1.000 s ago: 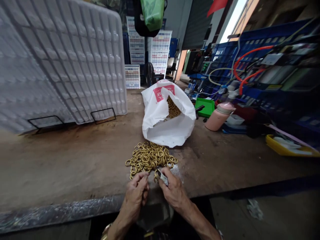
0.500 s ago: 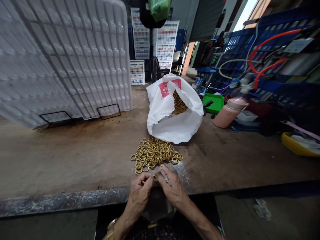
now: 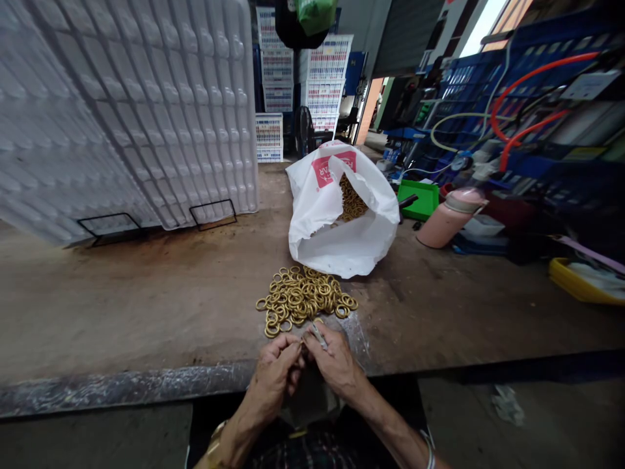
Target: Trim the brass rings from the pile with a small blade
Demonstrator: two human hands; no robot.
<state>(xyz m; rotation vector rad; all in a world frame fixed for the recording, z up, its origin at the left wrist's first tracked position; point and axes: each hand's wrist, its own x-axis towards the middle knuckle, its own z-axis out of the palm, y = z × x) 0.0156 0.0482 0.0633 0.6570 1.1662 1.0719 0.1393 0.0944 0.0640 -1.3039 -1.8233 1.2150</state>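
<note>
Both hands meet at the table's front edge, just on the near side of a loose pile of brass-coloured rings (image 3: 305,296). My left hand (image 3: 273,374) is closed, thumb and forefinger pinched on a brass ring that is almost wholly hidden by the fingertips. In my right hand (image 3: 339,365), also closed, is a slim grey metal tool (image 3: 319,336); its working end is hidden, so I cannot tell its kind. The right fingertips are close against the left ones. Behind the pile lies an open white sack (image 3: 349,251) with more rings inside.
Ribbed clear plastic trays (image 3: 195,117) stand upright in black wire holders (image 3: 213,215) on the left of the wooden table (image 3: 122,306). To the right are a green tray (image 3: 422,200), a pink bottle (image 3: 446,221), a yellow tray (image 3: 581,283) and orange hoses (image 3: 502,104).
The view has tilted slightly. The left fingers have shifted, and the ring visible in them before is now mostly covered. My right hand keeps the grey tool in nearly the same place.
</note>
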